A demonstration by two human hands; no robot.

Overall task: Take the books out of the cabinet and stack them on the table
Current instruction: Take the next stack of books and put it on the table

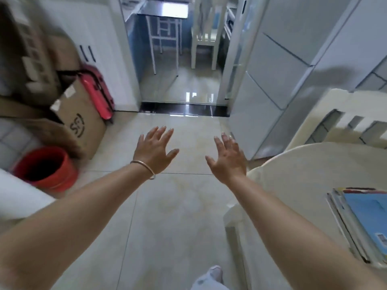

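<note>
A single head-worn view is given, aimed forward and down over the tiled floor [167, 206]. The doorway [180, 59] is seen at twelve o'clock, the table [303, 174] at four o'clock, close by.

Stack of books [364, 225] cut off by the right edge, so number of books not countable; only spines and a blue cover visible. Tabletop [297, 176] also running out of frame at right and bottom. Cardboard boxes [81, 120] at left smeared by motion blur, printed mark not readable. Red bucket [45, 169] blurred, inside only dark. Pink item [96, 93] half hidden behind the boxes, possibly a suitcase. White object [18, 197] at the left edge cropped, not identifiable. Foot [215, 273] at bottom partly out of frame, blurred.
</note>
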